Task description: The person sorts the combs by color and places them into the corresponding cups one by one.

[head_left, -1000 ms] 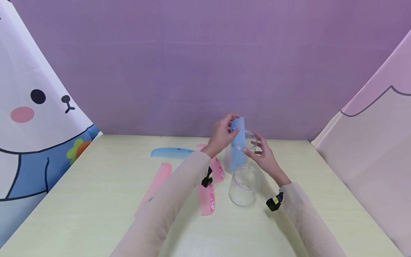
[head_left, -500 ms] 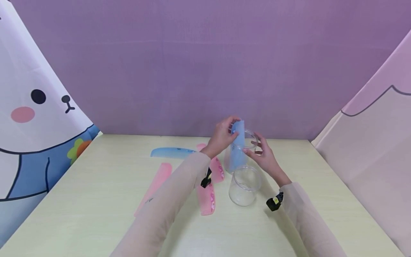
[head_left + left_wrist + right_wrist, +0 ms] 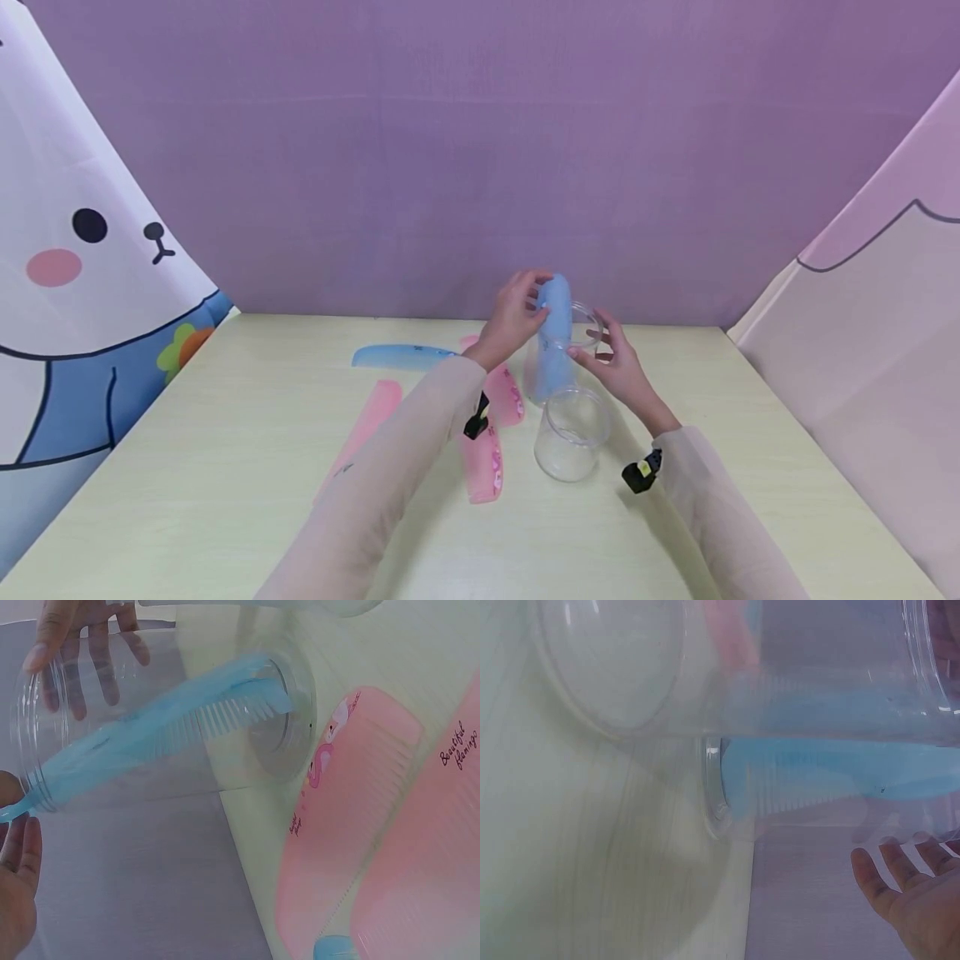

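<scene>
In the head view, a light blue comb (image 3: 555,312) stands nearly upright in the rear clear jar (image 3: 532,379), its rounded top above the rim. My left hand (image 3: 513,318) pinches the comb's upper end between thumb and fingers. From the right, my right hand (image 3: 617,364) grips the jar near its rim, thumb in front and fingers behind. In the left wrist view, the comb (image 3: 150,742) slants through the jar, its lower end near the base and its teeth showing. The right wrist view shows the right hand's fingers (image 3: 870,877) spread along the jar wall.
A second clear jar (image 3: 558,458) stands in front of the first. Left of the jars lie several pink combs, one (image 3: 483,471) with flamingo prints, and another blue comb (image 3: 401,357). My left sleeve hides part of them. A purple cloth (image 3: 450,167) hangs behind the table (image 3: 187,467).
My left hand has shifted slightly left. The comb's visible top has changed from a squared outline to a rounded one, after dipping a little midway. The right hand and both jars stay put.
</scene>
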A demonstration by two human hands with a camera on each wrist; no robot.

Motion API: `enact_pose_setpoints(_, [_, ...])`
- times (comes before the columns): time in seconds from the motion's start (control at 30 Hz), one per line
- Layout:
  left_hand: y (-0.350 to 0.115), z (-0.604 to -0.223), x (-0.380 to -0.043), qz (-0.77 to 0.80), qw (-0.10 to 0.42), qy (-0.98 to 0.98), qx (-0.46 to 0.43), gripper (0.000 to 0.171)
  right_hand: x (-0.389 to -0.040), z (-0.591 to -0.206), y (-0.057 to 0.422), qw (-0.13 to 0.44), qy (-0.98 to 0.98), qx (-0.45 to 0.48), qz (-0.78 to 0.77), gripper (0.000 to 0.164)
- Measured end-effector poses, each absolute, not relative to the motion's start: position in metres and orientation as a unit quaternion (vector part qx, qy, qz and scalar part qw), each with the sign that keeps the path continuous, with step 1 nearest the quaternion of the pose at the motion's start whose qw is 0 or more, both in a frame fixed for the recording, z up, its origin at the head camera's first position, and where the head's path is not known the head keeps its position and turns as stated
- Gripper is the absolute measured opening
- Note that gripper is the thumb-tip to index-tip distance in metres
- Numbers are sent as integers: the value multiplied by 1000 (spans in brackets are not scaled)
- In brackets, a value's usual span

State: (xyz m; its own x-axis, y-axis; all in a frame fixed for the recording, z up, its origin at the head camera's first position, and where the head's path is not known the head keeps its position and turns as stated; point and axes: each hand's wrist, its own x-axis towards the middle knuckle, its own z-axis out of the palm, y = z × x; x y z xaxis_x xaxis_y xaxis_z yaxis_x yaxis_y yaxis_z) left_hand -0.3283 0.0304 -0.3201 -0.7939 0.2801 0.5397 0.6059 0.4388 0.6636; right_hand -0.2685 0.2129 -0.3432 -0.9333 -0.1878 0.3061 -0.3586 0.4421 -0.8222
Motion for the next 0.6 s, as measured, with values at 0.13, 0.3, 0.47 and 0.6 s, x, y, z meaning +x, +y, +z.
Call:
enact_pose_setpoints(0.13, [29, -322, -329, -468, 180, -823, -268, 48, -280, -355, 219, 87, -842, 164, 506, 75])
enact_pose_setpoints(0.3, [28, -323, -329, -473, 173, -823, -264, 48, -291, -368, 225, 93, -843, 165, 504, 77])
enact_pose_setpoints(0.47, [25, -322, -329, -478, 168, -819, -268, 48, -288, -364, 224, 89, -843, 162, 505, 77])
enact_pose_setpoints(0.6, [20, -321, -329, -477, 171, -816, -276, 46, -277, -352, 218, 84, -843, 165, 505, 77])
